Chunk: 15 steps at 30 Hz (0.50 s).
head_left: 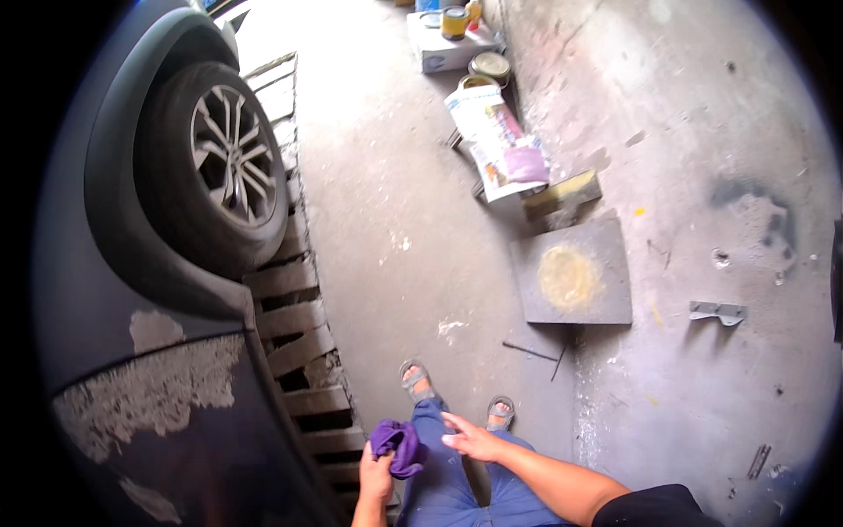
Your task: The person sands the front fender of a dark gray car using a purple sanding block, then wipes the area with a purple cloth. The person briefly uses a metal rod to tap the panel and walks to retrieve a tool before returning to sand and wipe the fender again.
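My left hand (377, 474) is closed around a crumpled purple cloth (399, 446), held in front of my legs. Just to its right, my right hand (470, 438) is held out with its fingers extended and holds nothing. A small gap lies between the right fingertips and the cloth. On the left stands a dark car; its lower body panel (193, 457) is nearest to the left hand. Rough grey patches of filler (158, 395) cover part of that panel. Farther along is the car's wheel (233, 158) with a spoked rim.
Slats with gaps (303, 351) run along the floor beside the car. To the right, a grey board (571, 272) with a yellowish smear juts from the wall. Beyond it are a printed bag (500, 145), open cans (489, 67) and a white box (443, 54) with a yellow tin (454, 23).
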### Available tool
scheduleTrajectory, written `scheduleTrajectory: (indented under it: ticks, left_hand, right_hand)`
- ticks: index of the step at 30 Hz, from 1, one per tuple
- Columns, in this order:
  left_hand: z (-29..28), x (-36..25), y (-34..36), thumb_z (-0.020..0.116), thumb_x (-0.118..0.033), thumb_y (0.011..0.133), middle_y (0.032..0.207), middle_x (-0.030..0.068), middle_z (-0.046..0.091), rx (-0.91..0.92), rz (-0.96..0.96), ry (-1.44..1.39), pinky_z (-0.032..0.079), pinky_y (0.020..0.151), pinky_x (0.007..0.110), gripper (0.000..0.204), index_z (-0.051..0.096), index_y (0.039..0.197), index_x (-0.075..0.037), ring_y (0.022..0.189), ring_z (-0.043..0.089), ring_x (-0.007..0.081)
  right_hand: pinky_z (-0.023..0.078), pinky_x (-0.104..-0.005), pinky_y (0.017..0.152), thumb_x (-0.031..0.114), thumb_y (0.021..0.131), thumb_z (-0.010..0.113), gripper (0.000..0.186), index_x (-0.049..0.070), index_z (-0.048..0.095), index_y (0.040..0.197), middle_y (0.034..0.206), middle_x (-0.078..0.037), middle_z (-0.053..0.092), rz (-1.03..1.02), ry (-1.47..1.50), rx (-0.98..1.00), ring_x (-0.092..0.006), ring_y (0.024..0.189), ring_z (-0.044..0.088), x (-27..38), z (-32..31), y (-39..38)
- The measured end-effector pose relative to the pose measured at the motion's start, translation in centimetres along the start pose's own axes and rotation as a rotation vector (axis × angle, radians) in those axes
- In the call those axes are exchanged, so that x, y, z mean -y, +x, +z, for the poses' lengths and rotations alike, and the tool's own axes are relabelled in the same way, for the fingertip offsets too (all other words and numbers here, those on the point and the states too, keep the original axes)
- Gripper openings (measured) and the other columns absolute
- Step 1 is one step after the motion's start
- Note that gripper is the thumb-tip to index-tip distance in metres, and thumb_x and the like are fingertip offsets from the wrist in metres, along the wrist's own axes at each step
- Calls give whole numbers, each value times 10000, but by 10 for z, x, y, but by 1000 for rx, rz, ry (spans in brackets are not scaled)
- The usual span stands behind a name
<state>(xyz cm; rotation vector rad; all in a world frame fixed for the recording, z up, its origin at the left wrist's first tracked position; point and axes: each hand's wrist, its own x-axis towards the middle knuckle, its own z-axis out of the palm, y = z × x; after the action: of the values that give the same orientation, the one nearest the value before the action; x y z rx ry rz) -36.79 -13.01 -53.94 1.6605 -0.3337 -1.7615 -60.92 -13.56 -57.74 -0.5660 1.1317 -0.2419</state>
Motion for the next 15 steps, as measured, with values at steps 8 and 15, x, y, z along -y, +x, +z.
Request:
scheduleTrajectory:
  ticks: [8,15]
  left_hand:
    - [103,-104,37,511,-303,967,1493,239,316,537,-5,485,231,1137,400,694,183,1490,14,1397,291,339]
    - [111,-159,117,557,-307,961,1453,214,397,377,-171,626,325,1094,374,629,309,1448,4,1330,412,305]
  right_hand:
    - [443,-328,978,250,889,680,526,43,473,1326,1229,-76,571,-100,571,94,-169,1107,553,141,-39,16]
    - [476,-358,934,313,761,773,680,17,489,1304,1153,-152,620,-272,203,-708,-231,1079,588,211,-231,97]
